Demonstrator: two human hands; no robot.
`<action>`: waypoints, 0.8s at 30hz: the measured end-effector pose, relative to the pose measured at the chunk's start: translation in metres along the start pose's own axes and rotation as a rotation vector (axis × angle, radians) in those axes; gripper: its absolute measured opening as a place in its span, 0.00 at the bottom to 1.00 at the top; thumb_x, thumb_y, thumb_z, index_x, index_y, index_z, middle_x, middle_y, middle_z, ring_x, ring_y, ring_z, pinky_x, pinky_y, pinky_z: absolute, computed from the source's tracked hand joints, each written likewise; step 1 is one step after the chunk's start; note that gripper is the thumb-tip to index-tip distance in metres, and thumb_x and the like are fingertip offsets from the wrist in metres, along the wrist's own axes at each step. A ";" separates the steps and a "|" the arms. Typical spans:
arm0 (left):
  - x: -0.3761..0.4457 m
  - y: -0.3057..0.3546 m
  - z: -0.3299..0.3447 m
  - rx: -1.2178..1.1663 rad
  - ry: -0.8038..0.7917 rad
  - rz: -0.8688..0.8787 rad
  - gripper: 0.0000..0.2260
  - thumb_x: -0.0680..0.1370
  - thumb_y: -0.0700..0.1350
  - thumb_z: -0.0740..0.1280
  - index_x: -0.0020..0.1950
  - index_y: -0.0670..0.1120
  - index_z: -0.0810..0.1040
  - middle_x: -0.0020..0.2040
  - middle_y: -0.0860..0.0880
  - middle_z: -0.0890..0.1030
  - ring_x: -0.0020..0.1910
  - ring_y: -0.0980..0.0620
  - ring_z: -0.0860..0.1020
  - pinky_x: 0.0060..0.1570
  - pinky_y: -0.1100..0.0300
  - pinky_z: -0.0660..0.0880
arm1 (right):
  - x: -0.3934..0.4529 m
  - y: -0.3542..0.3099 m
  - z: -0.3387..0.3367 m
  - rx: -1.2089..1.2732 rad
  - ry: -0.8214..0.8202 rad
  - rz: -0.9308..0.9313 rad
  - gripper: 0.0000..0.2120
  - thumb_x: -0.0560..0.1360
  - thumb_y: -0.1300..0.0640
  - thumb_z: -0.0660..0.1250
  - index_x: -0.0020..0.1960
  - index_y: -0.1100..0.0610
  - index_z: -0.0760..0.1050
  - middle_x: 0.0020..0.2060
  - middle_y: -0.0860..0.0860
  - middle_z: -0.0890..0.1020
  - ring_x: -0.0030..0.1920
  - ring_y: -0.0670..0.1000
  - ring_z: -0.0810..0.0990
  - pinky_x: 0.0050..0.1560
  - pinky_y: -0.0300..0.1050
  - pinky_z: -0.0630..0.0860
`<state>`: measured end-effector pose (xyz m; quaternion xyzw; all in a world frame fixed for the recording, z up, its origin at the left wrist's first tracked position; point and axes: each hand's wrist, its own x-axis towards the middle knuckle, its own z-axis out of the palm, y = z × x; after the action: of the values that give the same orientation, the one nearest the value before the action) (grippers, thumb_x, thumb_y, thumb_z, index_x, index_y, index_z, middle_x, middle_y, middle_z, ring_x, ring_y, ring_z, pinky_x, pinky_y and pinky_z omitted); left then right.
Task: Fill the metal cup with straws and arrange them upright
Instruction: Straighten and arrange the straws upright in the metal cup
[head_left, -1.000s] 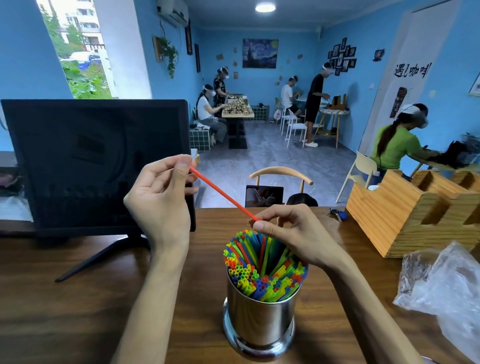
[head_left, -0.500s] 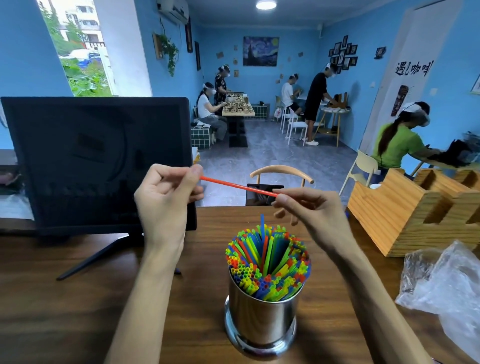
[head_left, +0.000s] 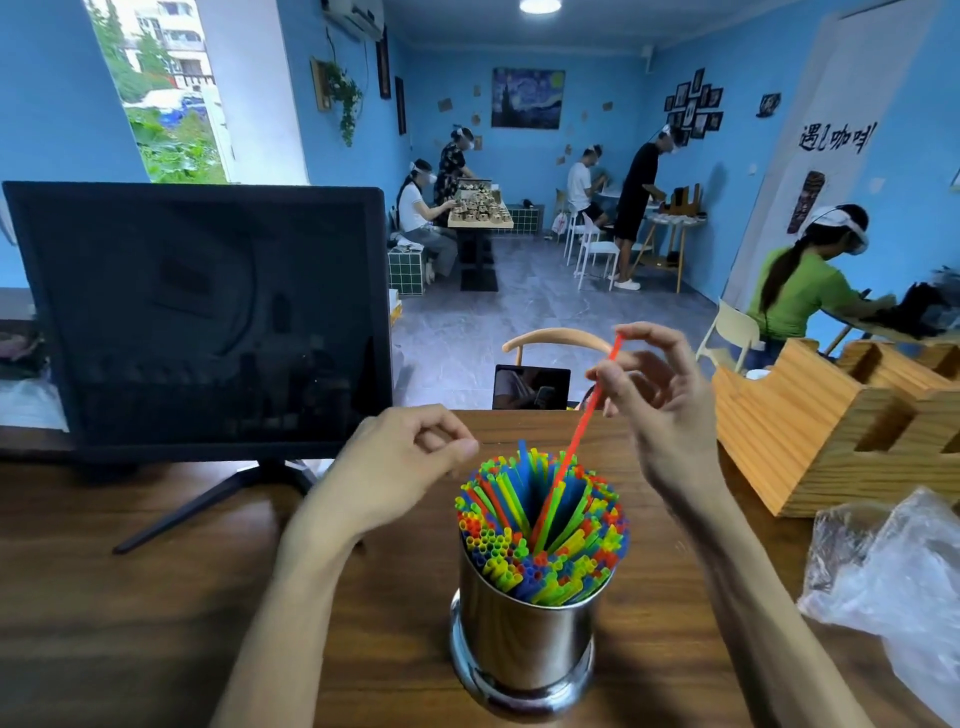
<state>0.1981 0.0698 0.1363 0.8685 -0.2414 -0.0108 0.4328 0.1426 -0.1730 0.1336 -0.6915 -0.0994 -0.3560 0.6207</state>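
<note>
The metal cup (head_left: 524, 644) stood on the wooden counter (head_left: 130, 597), packed with coloured straws (head_left: 540, 525). The right hand (head_left: 660, 410) pinched a red straw (head_left: 587, 415) near its top, its lower end among the others. The left hand (head_left: 400, 467) hovered just left of the cup, its grip loosely curled and empty

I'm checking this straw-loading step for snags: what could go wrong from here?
1. The red straw enters the packed straws at a slant; pushed further, it may bend or stay tilted.
2. The right hand pinches only its top, so it could slip.
3. The left hand is off the metal cup, which could shift.
</note>
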 end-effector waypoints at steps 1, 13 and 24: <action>-0.002 -0.002 -0.003 0.060 -0.050 -0.053 0.08 0.76 0.57 0.73 0.42 0.55 0.83 0.34 0.55 0.83 0.29 0.64 0.74 0.36 0.65 0.71 | -0.003 0.002 0.002 -0.076 -0.079 -0.005 0.14 0.76 0.59 0.73 0.59 0.52 0.75 0.41 0.54 0.83 0.44 0.52 0.84 0.42 0.45 0.79; -0.009 -0.002 -0.005 0.041 -0.138 -0.166 0.03 0.71 0.51 0.80 0.41 0.54 0.88 0.35 0.53 0.86 0.40 0.49 0.85 0.32 0.60 0.80 | -0.011 0.019 0.003 -0.438 -0.519 0.106 0.07 0.75 0.47 0.74 0.45 0.50 0.84 0.42 0.44 0.85 0.46 0.46 0.83 0.47 0.42 0.78; -0.005 0.000 0.004 0.086 -0.115 -0.062 0.03 0.72 0.50 0.79 0.44 0.57 0.88 0.37 0.60 0.85 0.36 0.66 0.80 0.35 0.69 0.72 | -0.016 0.017 0.002 -0.412 -0.514 0.127 0.10 0.75 0.45 0.72 0.46 0.51 0.84 0.43 0.44 0.85 0.47 0.46 0.84 0.48 0.42 0.79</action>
<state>0.1925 0.0691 0.1333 0.8913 -0.2392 -0.0638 0.3800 0.1411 -0.1696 0.1105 -0.8744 -0.1352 -0.1432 0.4435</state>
